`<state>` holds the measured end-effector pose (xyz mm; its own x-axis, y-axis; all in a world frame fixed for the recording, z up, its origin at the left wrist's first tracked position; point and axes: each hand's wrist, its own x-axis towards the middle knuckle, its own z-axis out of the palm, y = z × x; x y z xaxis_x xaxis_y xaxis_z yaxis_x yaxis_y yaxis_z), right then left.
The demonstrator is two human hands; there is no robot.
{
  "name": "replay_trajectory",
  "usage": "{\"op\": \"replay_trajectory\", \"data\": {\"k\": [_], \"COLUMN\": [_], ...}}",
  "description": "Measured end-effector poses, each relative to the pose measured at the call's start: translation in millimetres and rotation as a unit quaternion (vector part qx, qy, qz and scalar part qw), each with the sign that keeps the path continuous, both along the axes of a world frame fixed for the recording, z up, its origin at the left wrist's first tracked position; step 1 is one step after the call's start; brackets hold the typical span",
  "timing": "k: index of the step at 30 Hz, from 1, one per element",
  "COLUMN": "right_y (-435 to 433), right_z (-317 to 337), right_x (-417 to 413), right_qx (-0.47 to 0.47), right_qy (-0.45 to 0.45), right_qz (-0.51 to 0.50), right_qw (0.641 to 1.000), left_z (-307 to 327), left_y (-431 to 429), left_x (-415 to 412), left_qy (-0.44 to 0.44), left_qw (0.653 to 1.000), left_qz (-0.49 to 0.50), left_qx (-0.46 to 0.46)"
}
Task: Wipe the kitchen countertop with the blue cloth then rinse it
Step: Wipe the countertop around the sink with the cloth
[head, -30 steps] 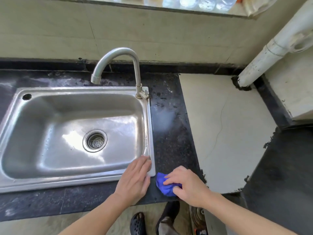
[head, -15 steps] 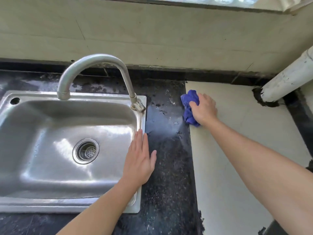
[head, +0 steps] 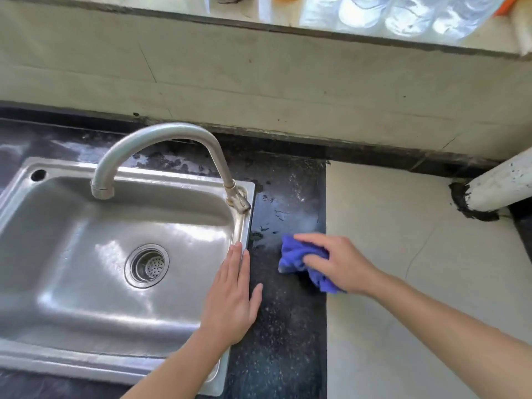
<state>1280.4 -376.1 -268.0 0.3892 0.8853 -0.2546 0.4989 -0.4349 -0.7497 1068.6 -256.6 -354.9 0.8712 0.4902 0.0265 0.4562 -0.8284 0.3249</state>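
Observation:
A crumpled blue cloth (head: 296, 256) lies on the black speckled countertop (head: 283, 335), at the seam with the pale countertop section (head: 408, 283). My right hand (head: 341, 263) presses down on the cloth, fingers curled over its top. My left hand (head: 233, 298) rests flat, fingers straight, on the right rim of the steel sink (head: 72, 295). Wet streaks show on the black surface above the cloth. The curved steel faucet (head: 161, 139) arches over the basin; no water runs from it.
A drain strainer (head: 146, 266) sits in the sink's middle. A white pipe (head: 501, 188) meets the pale counter at the far right. A tiled wall backs the counter, with a ledge holding clear plastic bottles (head: 403, 15) above.
My right hand has drawn the cloth back toward me along the black strip from its far position near the wall. My left hand stays flat on the sink rim.

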Motion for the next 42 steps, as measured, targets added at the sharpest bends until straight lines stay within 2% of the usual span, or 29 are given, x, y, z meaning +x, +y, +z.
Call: {"op": "replay_trajectory", "data": {"k": [3, 5, 7, 9, 12, 14, 15, 16, 17, 19, 21, 23, 25, 27, 31, 35, 38, 40, 42], "right_y": [53.7, 79.9, 93.1, 90.7, 65.1, 48.2, 47.4, 51.6, 59.9, 81.8, 105.2, 128.2, 149.7, 169.9, 197.4, 180.3, 139.0, 113.0, 102.8], "right_z": [-5.1, -25.8, -54.2, -66.4, -57.8, -36.7, -25.4, -17.5, -12.3, -14.7, -24.3, -40.5, -51.7, -57.0, -55.1, -49.4, -41.3, -31.9, -19.0], "right_x": [84.4, 103.2, 82.4, 41.8, -3.1, -7.5, 0.2, 13.9, 31.3, 74.6, 98.2, 89.4, 64.3, 44.6, 47.1, 56.8, 48.6, 46.1, 50.7], "right_qx": [0.026, -0.012, -0.049, -0.003, 0.064, 0.051, 0.031, 0.015, 0.013, 0.033, 0.007, -0.034, -0.036, -0.007, 0.037, 0.012, 0.033, 0.009, -0.038], "right_qy": [-0.095, -0.186, -0.291, -0.334, -0.244, -0.129, -0.060, -0.002, 0.014, -0.059, -0.138, -0.189, -0.240, -0.253, -0.172, -0.204, -0.167, -0.156, -0.100], "right_qz": [-0.203, -0.268, -0.258, -0.170, -0.037, 0.043, 0.048, 0.023, -0.031, -0.198, -0.337, -0.391, -0.362, -0.289, -0.150, -0.029, 0.043, 0.116, 0.154], "right_qw": [0.974, 0.945, 0.920, 0.927, 0.967, 0.989, 0.997, 1.000, 0.999, 0.978, 0.931, 0.900, 0.900, 0.923, 0.973, 0.978, 0.985, 0.981, 0.982], "left_z": [0.0, -0.8, -0.9, -0.5, -0.9, -1.0, -0.8, -1.1, -1.3, -1.1, -0.9, -1.4, -1.9, -1.6, -0.5, -2.0, -0.5, -0.5, 0.0], "left_y": [0.0, -0.7, -0.7, -0.8, -1.2, -1.5, -1.4, -1.3, -1.2, -0.9, -1.1, -1.6, -1.6, -1.9, -2.5, -1.5, -1.4, -1.3, -1.4], "left_x": [-0.3, -1.1, -1.4, -1.2, -0.2, -0.4, -0.4, -0.3, -0.3, -0.8, -0.5, -0.1, -0.4, -0.9, -1.0, -1.1, -1.5, -1.1, -2.2], "left_qy": [0.004, 0.004, 0.000, -0.006, -0.011, -0.014, -0.016, -0.015, -0.015, -0.017, -0.016, -0.019, -0.018, -0.015, -0.015, -0.008, -0.007, -0.004, -0.001], "left_qw": [1.000, 1.000, 1.000, 1.000, 1.000, 1.000, 1.000, 1.000, 1.000, 1.000, 1.000, 1.000, 1.000, 1.000, 1.000, 1.000, 1.000, 1.000, 1.000], "left_qz": [0.002, 0.003, 0.004, 0.004, 0.004, 0.003, 0.004, 0.005, 0.005, 0.003, 0.001, 0.000, 0.000, -0.001, -0.002, 0.000, 0.000, 0.001, 0.003], "left_qx": [0.011, 0.011, 0.011, 0.015, 0.014, 0.003, 0.002, 0.003, 0.006, 0.005, 0.006, 0.001, -0.001, 0.000, -0.006, 0.004, -0.004, -0.006, -0.009]}}
